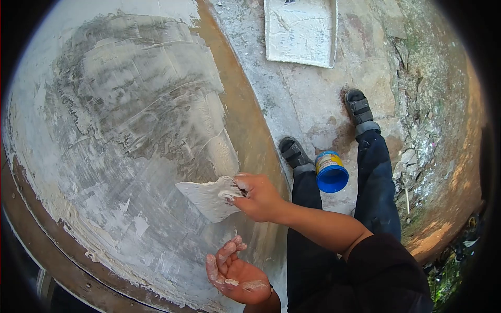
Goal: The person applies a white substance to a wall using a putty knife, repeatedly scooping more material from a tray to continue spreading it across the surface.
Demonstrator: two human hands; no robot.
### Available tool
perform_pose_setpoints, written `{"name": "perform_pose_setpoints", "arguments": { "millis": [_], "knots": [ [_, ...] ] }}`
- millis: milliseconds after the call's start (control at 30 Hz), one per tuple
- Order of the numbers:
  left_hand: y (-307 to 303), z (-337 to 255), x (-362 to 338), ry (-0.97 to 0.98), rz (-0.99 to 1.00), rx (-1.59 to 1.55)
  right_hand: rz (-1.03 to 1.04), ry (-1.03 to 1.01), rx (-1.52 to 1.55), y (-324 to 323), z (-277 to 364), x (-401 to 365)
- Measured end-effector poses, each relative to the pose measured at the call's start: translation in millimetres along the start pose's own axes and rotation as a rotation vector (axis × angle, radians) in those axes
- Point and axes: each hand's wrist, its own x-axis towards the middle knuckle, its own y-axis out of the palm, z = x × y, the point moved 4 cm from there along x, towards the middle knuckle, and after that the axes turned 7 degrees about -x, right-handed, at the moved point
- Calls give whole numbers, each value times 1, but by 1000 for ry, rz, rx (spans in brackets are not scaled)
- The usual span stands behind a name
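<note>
My right hand (255,197) is closed around the handle of a putty knife (209,198). White putty coats the wide blade and clings in lumps near my fingers. The blade lies over a large wall surface (156,94), close to a fresh pale band of putty (223,154). Below it, my left hand (240,274) is turned palm up, fingers half curled and apart, holding nothing. White smears cover its fingertips and palm.
A white-crusted tray (301,61) lies on the concrete floor at the top. Between my sandalled feet stands a blue tub (332,180). A brown uncoated strip (235,78) runs along the wall's edge. Rubble (417,135) borders the floor at right; a brown frame (62,229) curves at lower left.
</note>
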Motion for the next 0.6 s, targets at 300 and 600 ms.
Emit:
{"name": "perform_pose_setpoints", "arguments": {
  "millis": [300, 600],
  "knots": [
    [10, 17, 2, -58, 30, 58, -5, 587, 406, 14, -219, 56],
    [16, 33, 12, -126, 56, 81, -278, 491, -324, -64, -206, 89]
  ]
}}
